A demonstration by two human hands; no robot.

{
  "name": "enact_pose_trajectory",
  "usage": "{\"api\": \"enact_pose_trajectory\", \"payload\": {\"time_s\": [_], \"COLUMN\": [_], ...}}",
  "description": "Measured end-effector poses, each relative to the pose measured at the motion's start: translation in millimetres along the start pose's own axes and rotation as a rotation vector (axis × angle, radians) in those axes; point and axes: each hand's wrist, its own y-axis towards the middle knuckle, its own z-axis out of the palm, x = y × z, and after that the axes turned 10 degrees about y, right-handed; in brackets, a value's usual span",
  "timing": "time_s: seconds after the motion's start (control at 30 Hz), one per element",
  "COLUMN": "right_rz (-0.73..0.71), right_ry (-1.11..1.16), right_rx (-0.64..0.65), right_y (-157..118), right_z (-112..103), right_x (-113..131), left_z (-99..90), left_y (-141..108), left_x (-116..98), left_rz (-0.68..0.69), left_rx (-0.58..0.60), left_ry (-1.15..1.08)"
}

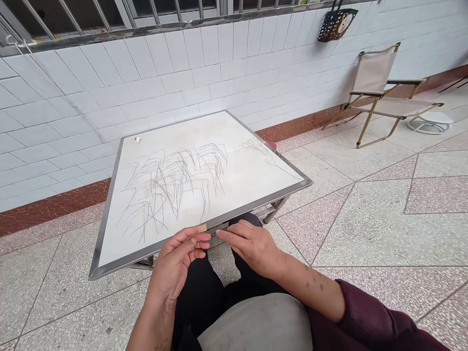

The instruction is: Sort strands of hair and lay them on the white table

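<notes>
Head cam: L hand (177,261) & R hand (258,248) pinch 1 strand (214,235) nr 1 tbl (248,183).

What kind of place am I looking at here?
Probably a tiled courtyard or covered walkway beside a building: barred windows above a white tiled wall, speckled stone-like flooring and a folding chair.

We wear a deep maroon long-sleeved top (376,312), its right sleeve gathered in loose folds near the elbow. Plain light grey cloth (261,324) covers our middle, above black trousers (201,285). Both forearms are bare, and a tan adhesive strip (202,227) wraps a finger of our left hand (173,265).
</notes>
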Motion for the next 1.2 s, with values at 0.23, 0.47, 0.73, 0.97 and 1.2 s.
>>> {"api": "enact_pose_trajectory", "payload": {"time_s": [0.23,0.47,0.73,0.97,1.2], "right_rz": [0.025,0.105,0.271,0.394,0.552], "right_ry": [-0.021,0.061,0.354,0.534,0.687], "right_rx": [-0.018,-0.051,-0.005,-0.014,0.001], "right_y": [0.1,0.5,5.7,7.9,9.9], "right_z": [0.5,2.7,8.9,12.3,16.0], "right_x": [0.4,1.5,6.5,13.6,15.4], "left_z": [-1.0,5.4,20.0,35.6,43.0], "left_y": [-5.0,-7.5,-10.7,-15.4,-12.5], "left_x": [-2.0,1.3,4.1,-6.2,-4.7], "left_rz": [0.001,0.061,0.182,0.191,0.199], "left_rx": [0.004,-0.060,-0.124,-0.303,-0.316], "left_ry": [-0.005,0.162,0.309,0.402,0.487]}}
